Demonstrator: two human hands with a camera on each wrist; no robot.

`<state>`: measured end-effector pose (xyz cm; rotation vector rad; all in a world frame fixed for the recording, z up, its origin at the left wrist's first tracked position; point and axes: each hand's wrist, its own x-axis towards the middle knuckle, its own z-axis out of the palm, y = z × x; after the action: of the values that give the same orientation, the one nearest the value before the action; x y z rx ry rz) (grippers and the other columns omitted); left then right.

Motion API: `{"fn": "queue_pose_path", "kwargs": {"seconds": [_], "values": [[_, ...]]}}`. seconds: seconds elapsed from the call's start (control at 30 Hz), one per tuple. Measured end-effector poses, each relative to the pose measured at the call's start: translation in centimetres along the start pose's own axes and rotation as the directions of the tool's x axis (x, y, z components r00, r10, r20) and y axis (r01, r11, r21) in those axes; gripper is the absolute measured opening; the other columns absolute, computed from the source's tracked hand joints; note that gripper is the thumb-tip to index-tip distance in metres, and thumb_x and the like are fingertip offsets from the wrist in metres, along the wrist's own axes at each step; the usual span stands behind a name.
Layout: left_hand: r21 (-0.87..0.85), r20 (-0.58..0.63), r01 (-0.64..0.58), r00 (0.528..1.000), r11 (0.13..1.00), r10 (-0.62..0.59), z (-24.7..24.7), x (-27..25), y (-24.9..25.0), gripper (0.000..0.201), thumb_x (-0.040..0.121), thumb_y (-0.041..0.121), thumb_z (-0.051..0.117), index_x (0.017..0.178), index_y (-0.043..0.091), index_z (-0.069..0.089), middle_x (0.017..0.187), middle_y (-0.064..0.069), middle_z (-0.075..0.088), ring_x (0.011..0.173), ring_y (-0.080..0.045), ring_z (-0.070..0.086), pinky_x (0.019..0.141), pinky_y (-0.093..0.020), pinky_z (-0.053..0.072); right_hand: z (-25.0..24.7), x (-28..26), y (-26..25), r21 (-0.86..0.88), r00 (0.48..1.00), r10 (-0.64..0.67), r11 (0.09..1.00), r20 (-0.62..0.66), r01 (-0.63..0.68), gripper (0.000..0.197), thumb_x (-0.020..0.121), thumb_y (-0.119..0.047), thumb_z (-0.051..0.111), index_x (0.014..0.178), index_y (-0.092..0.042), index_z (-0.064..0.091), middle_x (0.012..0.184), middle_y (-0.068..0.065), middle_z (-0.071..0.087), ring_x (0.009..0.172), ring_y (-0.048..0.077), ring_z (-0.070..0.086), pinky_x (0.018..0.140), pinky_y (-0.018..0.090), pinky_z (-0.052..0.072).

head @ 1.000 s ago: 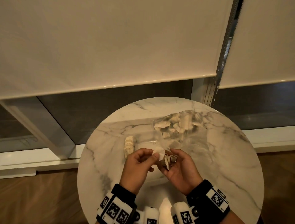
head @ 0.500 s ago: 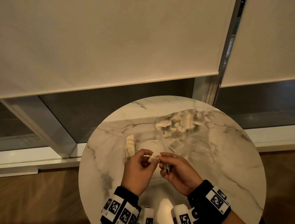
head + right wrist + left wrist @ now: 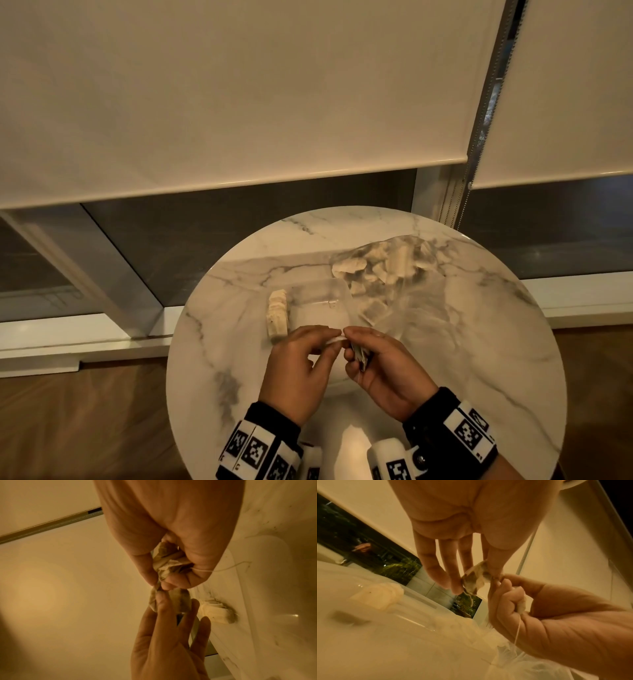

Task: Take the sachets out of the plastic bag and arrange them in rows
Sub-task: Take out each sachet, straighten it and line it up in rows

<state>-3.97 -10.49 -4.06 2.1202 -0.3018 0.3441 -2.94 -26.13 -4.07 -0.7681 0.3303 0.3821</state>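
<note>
A clear plastic bag [image 3: 383, 274] with several pale sachets inside lies at the back right of the round marble table [image 3: 479, 342]. A short row of sachets [image 3: 277, 315] lies on the table's left side, also in the left wrist view as the sachet row [image 3: 380, 596]. Just above the table's near middle, my left hand [image 3: 334, 337] pinches one sachet [image 3: 476, 580] between thumb and fingers. My right hand [image 3: 352, 346] grips a crumpled bunch of sachets [image 3: 169, 562] with strings hanging out, and its fingertips touch the pinched sachet [image 3: 171, 599].
The table stands against a window with cream roller blinds [image 3: 239, 102] and a bead chain [image 3: 476, 144]. Wooden floor [image 3: 85, 428] lies to either side. Bare marble shows at the table's right and near left.
My right hand's fingers have curled tighter over the bunch. The fingertips of both hands have come together on one sachet, which was held wider apart a second ago.
</note>
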Motion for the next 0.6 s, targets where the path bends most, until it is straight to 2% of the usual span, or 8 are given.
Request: {"fn": "queue_pose_path", "kwargs": {"seconds": [0.1, 0.2, 0.3, 0.4, 0.5, 0.6], "values": [[-0.117, -0.026, 0.110, 0.993, 0.987, -0.114, -0.3, 0.4, -0.8, 0.012, 0.089, 0.023, 0.073, 0.094, 0.033, 0.079, 0.097, 0.016, 0.070, 0.089, -0.005, 0.068, 0.072, -0.023, 0.057, -0.1, 0.2, -0.1, 0.018, 1.000, 0.000, 1.000, -0.029, 0.001, 0.009, 0.089, -0.002, 0.066, 0.098, -0.001, 0.066, 0.083, 0.016, 0.067, 0.065, 0.016, 0.060, 0.051, 0.022, 0.049], [-0.020, -0.083, 0.193, 0.977, 0.981, -0.194, -1.8, 1.1, -2.1, 0.011, 0.087, 0.027, 0.074, 0.084, 0.037, 0.077, 0.089, 0.013, 0.068, 0.079, -0.001, 0.061, 0.069, -0.015, 0.048, -0.4, 0.4, 0.0, 0.021, 0.999, 0.014, 1.000, -0.051, -0.013, 0.009, 0.088, -0.005, 0.067, 0.097, -0.003, 0.066, 0.087, 0.016, 0.068, 0.067, 0.017, 0.063, 0.052, 0.023, 0.051], [-0.011, -0.057, 0.277, 0.959, 0.961, -0.277, -4.2, 2.2, -3.3, 0.011, 0.087, 0.024, 0.075, 0.086, 0.034, 0.074, 0.078, 0.010, 0.072, 0.067, -0.003, 0.063, 0.064, -0.014, 0.048, -0.8, 0.5, 0.2, 0.009, 0.998, 0.028, 1.000, -0.053, -0.027, 0.012, 0.088, -0.007, 0.069, 0.099, -0.004, 0.065, 0.089, 0.015, 0.069, 0.069, 0.016, 0.064, 0.054, 0.024, 0.052], [0.107, -0.055, 0.374, 0.927, 0.921, -0.370, -6.0, 3.5, -5.4, 0.010, 0.083, 0.029, 0.078, 0.086, 0.036, 0.072, 0.074, 0.009, 0.072, 0.071, -0.006, 0.067, 0.070, -0.025, 0.056, -1.0, 0.6, 0.4, 0.003, 0.998, 0.027, 1.000, -0.062, -0.027, 0.016, 0.087, -0.007, 0.070, 0.102, -0.003, 0.064, 0.089, 0.015, 0.069, 0.070, 0.016, 0.064, 0.055, 0.024, 0.052], [0.194, -0.045, 0.392, 0.919, 0.899, -0.391, -6.8, 4.7, -7.1, 0.008, 0.082, 0.029, 0.079, 0.079, 0.033, 0.073, 0.069, 0.013, 0.072, 0.069, -0.003, 0.068, 0.072, -0.029, 0.058, -1.0, 0.7, 0.5, 0.003, 0.997, 0.029, 1.000, -0.067, -0.029, 0.018, 0.087, -0.007, 0.070, 0.103, -0.003, 0.064, 0.089, 0.015, 0.069, 0.070, 0.017, 0.064, 0.055, 0.024, 0.053], [0.285, 0.004, 0.376, 0.919, 0.882, -0.393, -6.9, 5.5, -7.7, 0.005, 0.083, 0.033, 0.078, 0.080, 0.032, 0.075, 0.075, 0.017, 0.072, 0.072, 0.002, 0.064, 0.070, -0.020, 0.050, -1.0, 0.8, 0.6, -0.008, 0.997, 0.025, 1.000, -0.070, -0.026, 0.018, 0.088, -0.007, 0.069, 0.105, -0.002, 0.064, 0.088, 0.015, 0.069, 0.069, 0.016, 0.065, 0.056, 0.024, 0.053]]}}
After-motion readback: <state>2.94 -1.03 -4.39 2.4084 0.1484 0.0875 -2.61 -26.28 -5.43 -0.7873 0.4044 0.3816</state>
